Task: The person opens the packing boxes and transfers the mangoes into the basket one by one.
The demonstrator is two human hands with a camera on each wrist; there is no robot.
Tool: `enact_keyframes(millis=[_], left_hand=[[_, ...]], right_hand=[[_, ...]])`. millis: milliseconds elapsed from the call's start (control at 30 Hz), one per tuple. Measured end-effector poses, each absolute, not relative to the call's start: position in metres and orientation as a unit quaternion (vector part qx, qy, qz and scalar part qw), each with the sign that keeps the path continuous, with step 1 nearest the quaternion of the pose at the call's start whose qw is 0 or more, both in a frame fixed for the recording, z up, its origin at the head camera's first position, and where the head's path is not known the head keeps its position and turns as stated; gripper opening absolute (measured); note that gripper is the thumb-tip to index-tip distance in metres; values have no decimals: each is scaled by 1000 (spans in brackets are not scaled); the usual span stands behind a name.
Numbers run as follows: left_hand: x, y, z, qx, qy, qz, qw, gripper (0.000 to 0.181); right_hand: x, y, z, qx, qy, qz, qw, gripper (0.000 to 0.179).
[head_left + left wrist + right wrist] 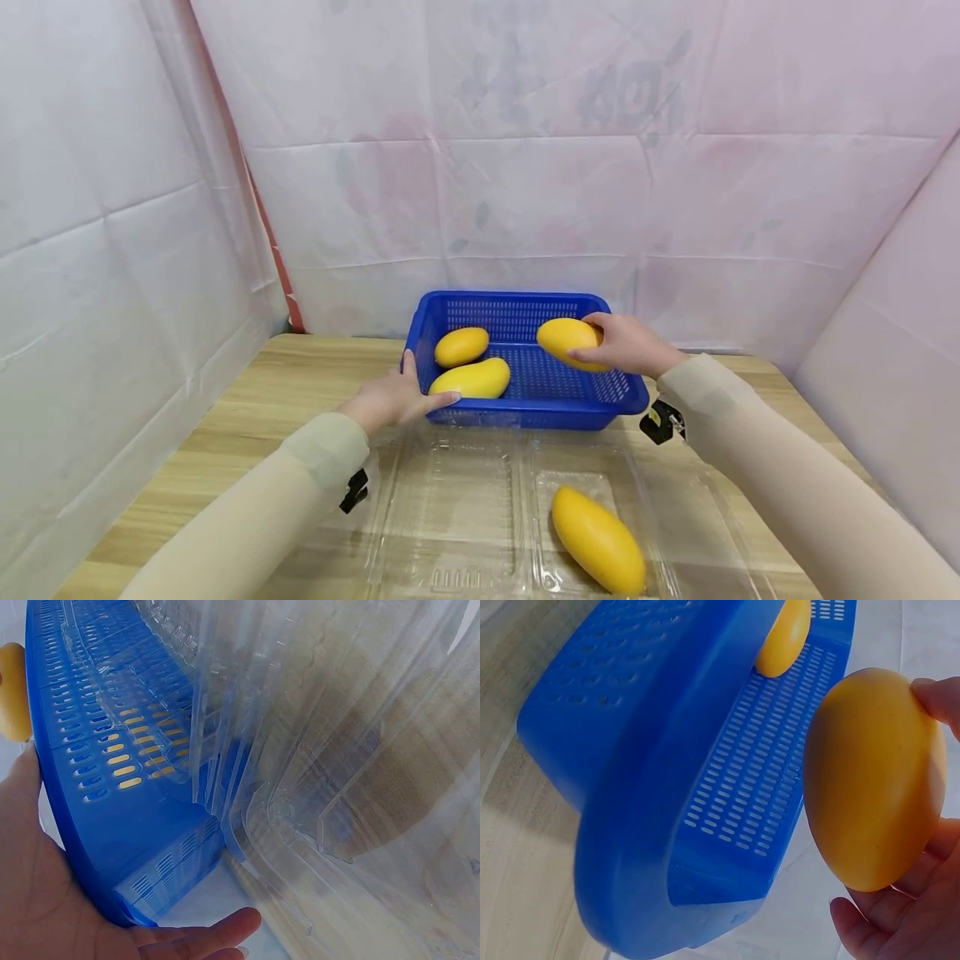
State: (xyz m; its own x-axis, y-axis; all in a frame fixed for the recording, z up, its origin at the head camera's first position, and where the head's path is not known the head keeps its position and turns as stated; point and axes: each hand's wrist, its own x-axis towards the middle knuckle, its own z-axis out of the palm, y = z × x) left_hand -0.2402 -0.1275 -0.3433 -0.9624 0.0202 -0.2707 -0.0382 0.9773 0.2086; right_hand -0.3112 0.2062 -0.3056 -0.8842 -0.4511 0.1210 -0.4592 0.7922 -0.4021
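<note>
In the head view my right hand point(633, 343) grips a yellow mango point(564, 337) over the right part of a blue plastic basket point(517, 418). Up close in the right wrist view, the held mango point(876, 780) is smooth, with thumb and fingers around its side. My left hand point(390, 398) rests against the basket's front left corner, its thumb along the front rim and its straight fingers by the left side. Inside the basket's left part lie two mangoes, an orange-yellow mango point(461, 347) behind and a paler mango point(474, 379) in front.
In front of the basket, an open clear plastic container point(457, 517) lies on the wooden table point(225, 467). Another mango point(598, 540) sits in its right section. Pale sheeting point(525, 200) hangs behind and along both sides.
</note>
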Motion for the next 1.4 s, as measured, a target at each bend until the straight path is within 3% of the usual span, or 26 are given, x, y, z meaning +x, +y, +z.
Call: enact_keyframes(millis=[1400], left_hand=[[-240, -125, -340, -5, 984, 116, 137, 118]], right_hand=[[-344, 197, -292, 242, -948, 209, -4, 58]])
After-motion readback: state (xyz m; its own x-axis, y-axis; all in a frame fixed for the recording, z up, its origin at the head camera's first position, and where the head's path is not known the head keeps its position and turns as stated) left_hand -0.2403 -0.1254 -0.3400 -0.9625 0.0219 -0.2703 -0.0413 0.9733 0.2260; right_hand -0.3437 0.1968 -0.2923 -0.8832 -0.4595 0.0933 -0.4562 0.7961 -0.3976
